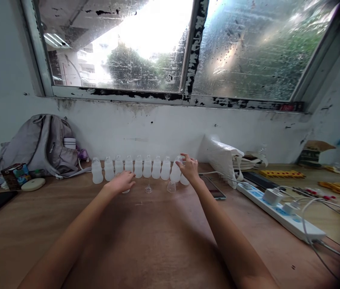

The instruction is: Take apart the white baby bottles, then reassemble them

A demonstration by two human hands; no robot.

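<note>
1. Nearest, bare wooden tabletop (157, 241), brown, matte, faintly grained, with two bare forearms stretched forward across it.
2. Left hand (122, 182) palm down, fingers loosely curled and narrow, resting over a small clear cap at the fingertips; grip on it impossible to confirm.
3. Right hand (189, 168) raised slightly, fingers spread fairly wide, fingertips touching the rightmost bottle (175, 171) of the row, not closed around it.
4. Between the hands, two small clear caps on the wood: a funnel-shaped cap (148, 188) and a rounded cap (171, 186), both transparent and glossy.
5. Just behind, a row of small translucent plastic bottles (138, 166), frosted white, waisted, standing upright side by side.
6. To the right, a dark flat smartphone (213, 188) lying face up, then a long white power strip (278, 210) with plugged adapters and pale cables.
7. To the left, a round cream disc (33, 184), a printed carton (15, 175), and a grey fabric backpack (41, 144), soft and slumped against the wall.
8. Further right, a crinkled white plastic bag (220, 156) and yellow toothed plastic pieces (281, 174).
9. Farthest, a stained white wall (157, 124) under a peeling window frame (192, 52), glass wet and streaked.
</note>
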